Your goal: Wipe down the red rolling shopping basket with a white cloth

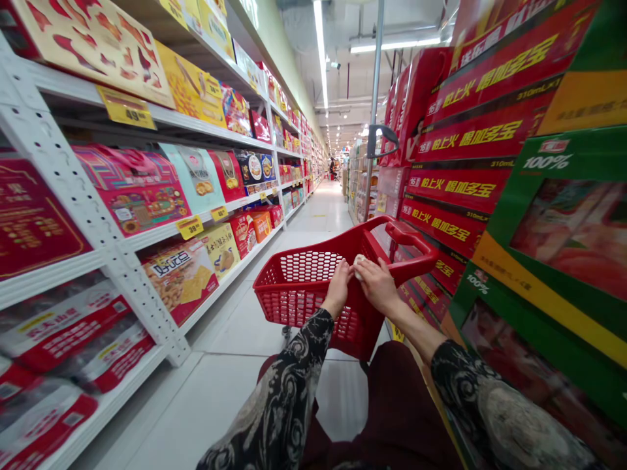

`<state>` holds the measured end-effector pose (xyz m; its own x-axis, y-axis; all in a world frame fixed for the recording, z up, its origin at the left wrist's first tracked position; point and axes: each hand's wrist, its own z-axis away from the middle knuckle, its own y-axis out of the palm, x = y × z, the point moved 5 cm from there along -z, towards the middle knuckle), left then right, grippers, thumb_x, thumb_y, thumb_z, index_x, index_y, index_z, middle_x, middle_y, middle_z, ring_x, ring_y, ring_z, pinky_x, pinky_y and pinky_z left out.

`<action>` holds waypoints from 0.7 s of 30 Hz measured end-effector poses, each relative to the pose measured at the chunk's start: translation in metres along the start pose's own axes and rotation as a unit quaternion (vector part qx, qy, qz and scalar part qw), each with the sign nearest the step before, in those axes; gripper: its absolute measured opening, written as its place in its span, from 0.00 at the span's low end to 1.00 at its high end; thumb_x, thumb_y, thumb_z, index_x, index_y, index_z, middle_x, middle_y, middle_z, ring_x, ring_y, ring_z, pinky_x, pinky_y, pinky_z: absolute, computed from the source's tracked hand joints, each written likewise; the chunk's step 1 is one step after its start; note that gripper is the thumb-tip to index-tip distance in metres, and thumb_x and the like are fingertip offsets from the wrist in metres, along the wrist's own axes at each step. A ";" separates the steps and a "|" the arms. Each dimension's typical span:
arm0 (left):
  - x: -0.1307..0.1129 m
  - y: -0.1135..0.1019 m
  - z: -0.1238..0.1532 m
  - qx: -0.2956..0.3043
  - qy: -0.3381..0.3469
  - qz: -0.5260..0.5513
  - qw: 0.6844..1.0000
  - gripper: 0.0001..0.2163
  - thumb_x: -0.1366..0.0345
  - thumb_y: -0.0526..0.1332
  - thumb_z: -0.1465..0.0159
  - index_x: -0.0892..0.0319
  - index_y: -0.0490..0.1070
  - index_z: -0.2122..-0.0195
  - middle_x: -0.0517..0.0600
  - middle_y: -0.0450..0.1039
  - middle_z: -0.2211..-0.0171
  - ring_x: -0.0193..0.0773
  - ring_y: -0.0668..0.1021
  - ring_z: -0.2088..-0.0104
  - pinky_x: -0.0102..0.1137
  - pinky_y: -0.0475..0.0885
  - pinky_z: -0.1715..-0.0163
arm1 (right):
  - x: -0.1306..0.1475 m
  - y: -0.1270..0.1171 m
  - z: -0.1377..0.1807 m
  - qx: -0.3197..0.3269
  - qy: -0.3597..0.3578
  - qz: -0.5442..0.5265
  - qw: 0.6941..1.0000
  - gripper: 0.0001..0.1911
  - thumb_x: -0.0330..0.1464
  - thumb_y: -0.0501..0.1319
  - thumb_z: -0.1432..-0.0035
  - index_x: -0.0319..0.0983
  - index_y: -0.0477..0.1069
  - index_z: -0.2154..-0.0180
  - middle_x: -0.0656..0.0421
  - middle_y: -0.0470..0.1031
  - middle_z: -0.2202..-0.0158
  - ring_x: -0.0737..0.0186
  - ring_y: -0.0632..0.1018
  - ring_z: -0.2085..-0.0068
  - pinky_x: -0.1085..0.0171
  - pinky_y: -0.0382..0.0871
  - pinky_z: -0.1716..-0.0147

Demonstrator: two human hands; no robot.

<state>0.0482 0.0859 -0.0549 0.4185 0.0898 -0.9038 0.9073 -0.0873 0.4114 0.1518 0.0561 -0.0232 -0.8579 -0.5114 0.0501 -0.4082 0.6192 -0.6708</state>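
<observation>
A red plastic shopping basket [294,277] with perforated sides and a red handle [416,251] stands upright on the floor in front of my knees. My right hand [376,286] is closed on a small white wad [360,262], perhaps tissue or cloth, and presses it at the basket's upper side edge. Just left of it, my left hand [337,287] has its fingers closed over the rim of the same side. The fingertips of both hands nearly meet. What lies inside the basket is mostly hidden.
White metal shelving [161,245] with boxed snacks and yellow price tags lines the left. Stacked red drink cartons [460,183] and green fruit boxes [563,215] rise close on the right. A metal pole [376,78] stands ahead. The tiled aisle [318,215] runs into the distance.
</observation>
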 end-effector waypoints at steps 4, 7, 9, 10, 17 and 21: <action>-0.011 0.002 0.001 -0.002 0.032 -0.039 0.999 0.22 0.69 0.59 0.46 0.56 0.66 0.48 0.50 0.67 0.46 0.38 0.68 0.46 0.31 0.61 0.46 | 0.000 -0.024 -0.002 -0.071 0.021 -0.138 0.988 0.20 0.24 0.51 0.47 0.37 0.69 0.53 0.52 0.73 0.51 0.60 0.72 0.50 0.57 0.66 0.49; -0.013 0.011 0.004 0.065 0.020 -0.065 0.996 0.19 0.70 0.61 0.51 0.58 0.72 0.56 0.49 0.75 0.58 0.37 0.74 0.57 0.31 0.67 0.54 | 0.002 -0.033 -0.006 -0.108 0.032 -0.183 0.977 0.19 0.25 0.51 0.48 0.39 0.69 0.54 0.54 0.74 0.54 0.61 0.73 0.52 0.58 0.67 0.50; -0.010 0.020 0.007 0.114 0.001 -0.071 0.991 0.14 0.68 0.62 0.52 0.61 0.74 0.63 0.47 0.76 0.67 0.35 0.75 0.66 0.30 0.69 0.61 | -0.001 -0.038 -0.009 -0.152 0.055 -0.180 0.970 0.19 0.25 0.51 0.47 0.38 0.69 0.54 0.53 0.74 0.54 0.60 0.73 0.52 0.57 0.68 0.50; -0.009 0.023 0.008 0.127 -0.003 -0.068 0.990 0.12 0.67 0.62 0.52 0.62 0.74 0.66 0.47 0.76 0.71 0.34 0.74 0.69 0.29 0.69 0.64 | -0.002 -0.039 -0.010 -0.173 0.066 -0.175 0.967 0.19 0.26 0.51 0.46 0.38 0.69 0.54 0.52 0.73 0.54 0.59 0.73 0.51 0.57 0.67 0.50; -0.022 0.018 0.002 0.009 0.032 0.025 0.999 0.08 0.64 0.64 0.52 0.61 0.71 0.72 0.44 0.72 0.77 0.29 0.73 0.75 0.26 0.67 0.70 | 0.027 -0.035 0.006 -0.109 -0.010 -0.081 0.991 0.23 0.28 0.52 0.44 0.38 0.64 0.46 0.50 0.62 0.42 0.52 0.61 0.40 0.47 0.58 0.44; -0.025 0.019 0.006 -0.003 0.002 0.100 0.995 0.08 0.65 0.65 0.51 0.61 0.69 0.71 0.45 0.72 0.76 0.30 0.74 0.74 0.26 0.68 0.70 | 0.026 -0.038 0.010 -0.121 0.013 -0.126 0.985 0.23 0.29 0.50 0.42 0.38 0.61 0.44 0.49 0.66 0.45 0.57 0.68 0.45 0.56 0.66 0.48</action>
<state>0.0549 0.0759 -0.0253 0.5912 0.0744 -0.8031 0.8058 -0.0979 0.5841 0.1478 0.0133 -0.0043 -0.7262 -0.6538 0.2127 -0.6689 0.6003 -0.4385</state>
